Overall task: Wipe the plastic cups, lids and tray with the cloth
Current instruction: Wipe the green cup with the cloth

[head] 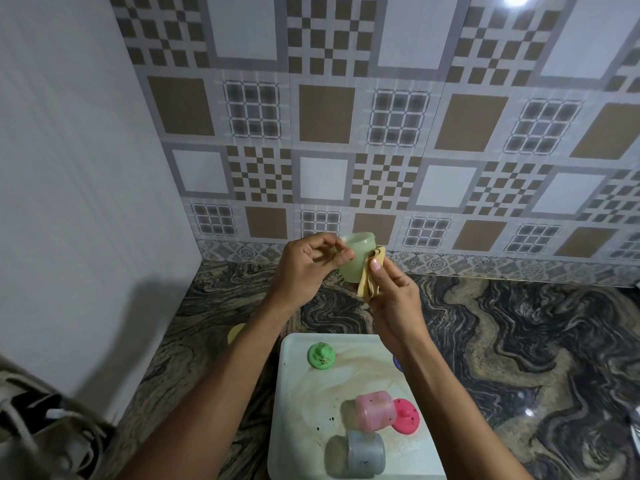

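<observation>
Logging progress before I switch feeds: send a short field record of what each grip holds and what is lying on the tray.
left grip: holds the green cup by its rim, above the counter
right grip: presses the yellow cloth against the cup's side
tray: stained, with dark specks
on tray: green lid; pink cup and grey cup, both on their sides; pink lid beside the pink cup
off tray: yellow lid on the counter, only partly in view
</observation>
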